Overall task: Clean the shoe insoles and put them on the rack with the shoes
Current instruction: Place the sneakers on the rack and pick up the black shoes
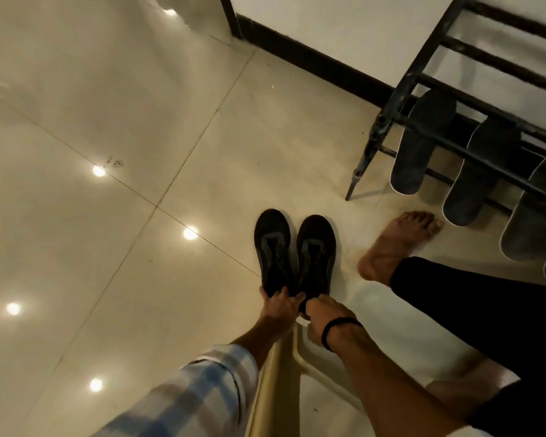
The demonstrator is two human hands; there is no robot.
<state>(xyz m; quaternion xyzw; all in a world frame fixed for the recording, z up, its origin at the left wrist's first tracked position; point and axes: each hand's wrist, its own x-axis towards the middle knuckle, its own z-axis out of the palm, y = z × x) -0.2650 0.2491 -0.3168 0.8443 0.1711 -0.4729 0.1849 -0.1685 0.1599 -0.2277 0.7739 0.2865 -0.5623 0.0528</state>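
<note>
Nearest, the left hand (279, 305) has its grip curled over the heel of the left shoe (273, 252) and the right hand (323, 313) pinches the heel of the right shoe (316, 255) — probably to lift the pair together toward the rack (388, 105). Beyond them, dark insoles (423, 143) already lean in a row against its low bars. Glossy floor tiles (108, 89) mirror ceiling lights — a dark skirting (312, 52) lines the white wall.

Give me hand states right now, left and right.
Left hand: grips the heel of the left black shoe.
Right hand: fingers curled at the heel of the right black shoe, apparently gripping it.
</note>
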